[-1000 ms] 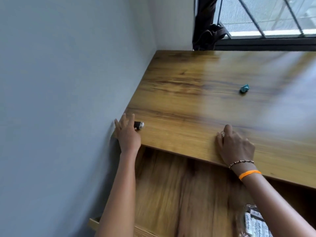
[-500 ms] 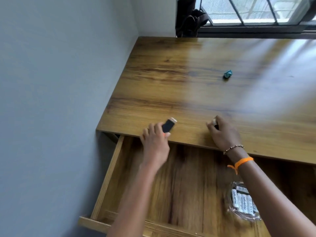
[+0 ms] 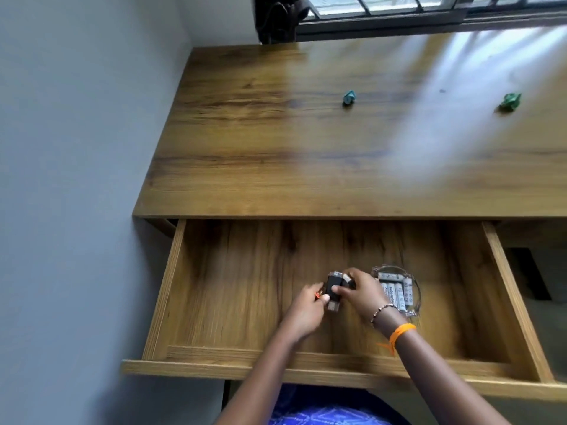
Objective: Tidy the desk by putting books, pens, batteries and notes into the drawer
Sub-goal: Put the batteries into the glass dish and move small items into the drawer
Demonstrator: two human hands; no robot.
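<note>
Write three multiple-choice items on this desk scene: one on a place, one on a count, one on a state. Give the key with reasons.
1. Where is the clear dish of batteries?
A. on the desktop
B. inside the drawer
C. on the window sill

2. How many crumpled paper balls lie on the desktop?
A. none
B. two
C. five

3. What state is the drawer in?
A. pulled open
B. pushed shut
C. taken out and laid on the floor

Key: 1 B, it sits on the drawer floor beside the right hand. 2 B, a teal one and a green one. 3 A, its floor shows below the desk edge.
</note>
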